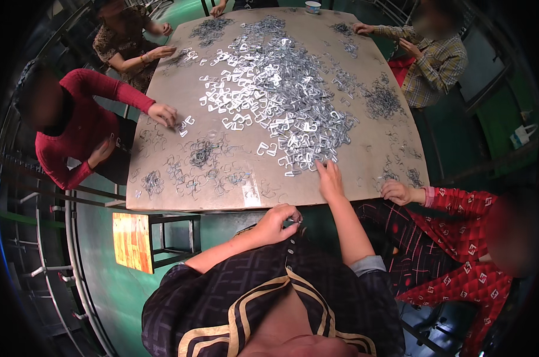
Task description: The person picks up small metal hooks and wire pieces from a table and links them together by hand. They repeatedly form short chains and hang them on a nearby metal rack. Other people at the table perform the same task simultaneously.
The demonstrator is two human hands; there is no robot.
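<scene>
A large heap of small, flat, silvery metal hooks (293, 101) spreads down the middle of the table (162, 137). My right hand (330, 181) reaches over the table to the heap's near tip. Its fingertips touch the hooks there and look slightly apart. Close to my body, just off the table's front edge, my left hand (278, 225) is closed, thumb against curled fingers. A small shiny bit shows at its fingertips, too small to name. Loose thin wire pieces (201, 156) lie in tangled clusters left of my right hand, and another dark cluster (382, 100) lies at the right.
Co-workers sit around the table: a red sleeve (111, 89) on the left, a patterned top (123, 38) behind it, a plaid sleeve (445, 65) at far right, a red patterned jacket (460, 205) close on my right. A wooden stool (132, 241) stands front left; a white cup (313, 7) sits far back.
</scene>
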